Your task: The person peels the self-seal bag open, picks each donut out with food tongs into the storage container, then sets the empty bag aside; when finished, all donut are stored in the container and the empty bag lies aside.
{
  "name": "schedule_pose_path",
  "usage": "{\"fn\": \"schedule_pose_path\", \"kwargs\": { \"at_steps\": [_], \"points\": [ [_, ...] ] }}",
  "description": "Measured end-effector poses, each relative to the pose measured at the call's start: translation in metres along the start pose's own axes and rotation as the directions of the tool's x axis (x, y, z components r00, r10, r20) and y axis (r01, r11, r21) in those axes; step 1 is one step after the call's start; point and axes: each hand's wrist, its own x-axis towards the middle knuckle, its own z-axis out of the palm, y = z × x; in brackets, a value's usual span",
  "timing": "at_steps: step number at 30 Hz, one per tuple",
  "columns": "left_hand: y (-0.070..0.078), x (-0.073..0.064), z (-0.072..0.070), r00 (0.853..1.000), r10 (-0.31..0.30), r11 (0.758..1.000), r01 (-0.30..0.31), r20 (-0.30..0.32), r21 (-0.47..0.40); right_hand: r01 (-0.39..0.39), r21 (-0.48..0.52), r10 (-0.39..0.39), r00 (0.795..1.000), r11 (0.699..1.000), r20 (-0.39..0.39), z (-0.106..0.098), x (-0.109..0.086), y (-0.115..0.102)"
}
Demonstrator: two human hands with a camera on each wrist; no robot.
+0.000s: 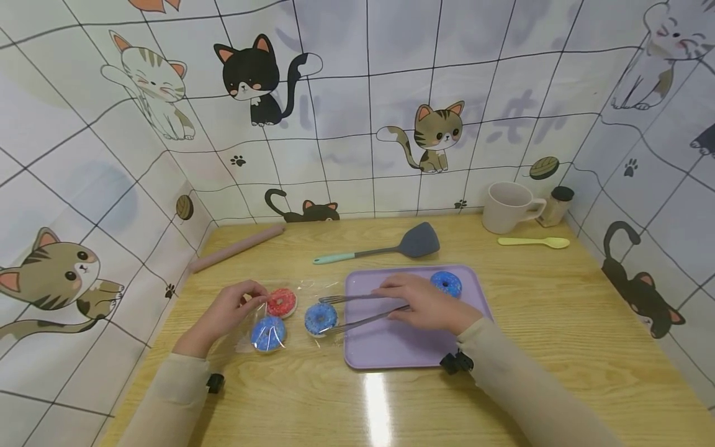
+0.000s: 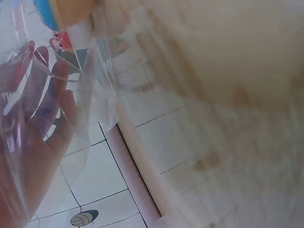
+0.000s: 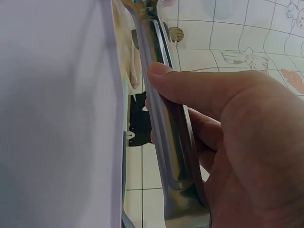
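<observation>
My left hand [image 1: 231, 310] pinches the edge of a clear plastic bag [image 2: 102, 90] between thumb and fingertips, at the left of the head view. A red sprinkled toy donut [image 1: 288, 305] and a blue one [image 1: 269, 335] lie against each other in the plastic beside those fingers. My right hand [image 1: 421, 302] grips metal tongs [image 3: 168, 114] over the purple tray [image 1: 391, 351], thumb along one arm. The tong arms reach left, their spread tips on either side of another blue donut [image 1: 321, 316]. One more blue donut [image 1: 437, 284] sits on the tray's back right.
Behind the tray lies a spatula [image 1: 420, 241] with a mint handle. A pink rolling pin [image 1: 237, 248] rests at the back left. At the back right stand a white mug [image 1: 499, 211] and a black-capped jar [image 1: 554, 208], a yellow spoon [image 1: 530, 243] before them.
</observation>
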Motion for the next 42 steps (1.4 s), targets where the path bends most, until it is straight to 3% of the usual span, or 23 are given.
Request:
{"fn": "schedule_pose_path", "kwargs": {
  "at_steps": [13,30,42],
  "points": [
    [-0.003,0.002,0.0,0.999,-0.03,0.999,0.03,0.013,0.014,-0.001,-0.033,-0.001,0.998,0.999,-0.066,-0.011,-0.028,0.011],
    [0.001,0.002,-0.001,1.0,-0.006,1.0,0.006,-0.002,-0.006,-0.022,-0.088,0.003,0.978,0.996,-0.207,-0.022,-0.067,0.036],
    [0.005,0.003,0.0,1.0,-0.001,1.0,0.001,0.002,0.001,-0.14,-0.144,0.111,0.975,0.98,-0.193,-0.031,-0.086,0.058]
  ]
}}
